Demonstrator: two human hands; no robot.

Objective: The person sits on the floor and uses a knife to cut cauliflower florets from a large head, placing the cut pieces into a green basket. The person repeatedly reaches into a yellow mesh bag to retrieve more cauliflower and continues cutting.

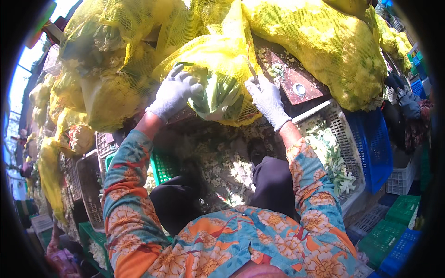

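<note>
A cauliflower with its green leaves and pale stalks (222,90) faces me at the mouth of a yellow mesh bag (212,47). My left hand (177,90), in a pale knitted glove, grips its left side, fingers curled over a leaf and the bag's rim. In my right hand (266,97), gloved alike, is a small knife (251,68), its blade pointing up and away, against the right side of the mesh. How far the cauliflower sits inside the bag is hard to tell.
Full mesh bags of cauliflower (323,45) crowd the board (302,74), which carries a round white lid-like piece (299,90). A white crate (351,153) of leaf trimmings stands at my right, beside a blue crate (373,149). Scraps litter the floor (226,156). Another person's sleeve (408,102) shows far right.
</note>
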